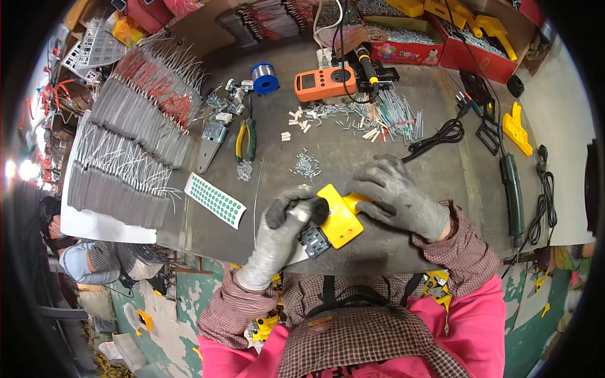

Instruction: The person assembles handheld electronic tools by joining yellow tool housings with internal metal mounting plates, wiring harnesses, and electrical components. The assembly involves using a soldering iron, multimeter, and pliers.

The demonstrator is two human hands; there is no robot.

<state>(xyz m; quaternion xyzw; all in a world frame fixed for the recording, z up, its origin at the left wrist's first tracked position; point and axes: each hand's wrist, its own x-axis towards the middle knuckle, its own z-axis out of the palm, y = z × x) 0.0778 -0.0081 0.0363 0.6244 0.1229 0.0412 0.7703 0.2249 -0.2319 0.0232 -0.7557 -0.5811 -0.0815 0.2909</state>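
Both my hands wear grey gloves and meet at a yellow plastic housing [341, 222] near the table's front edge. My right hand [400, 196] curls its fingers over the housing's right side, at the short yellow handle. My left hand [287, 220] is closed by a black round part [320, 211] on the housing's left side; the fingertips touch it. Below that part, a dark slotted metal plate [314, 242] sticks out from the housing. A small pile of screws [306, 165] lies just beyond my hands.
On the left are bundled grey wired strips [120, 195], a green-dotted sticker sheet [215, 200] and pliers [246, 140]. An orange meter [324, 84], a blue solder spool [265, 79] and metal rods [400, 116] lie farther back. A dark electric screwdriver [512, 195] is at right.
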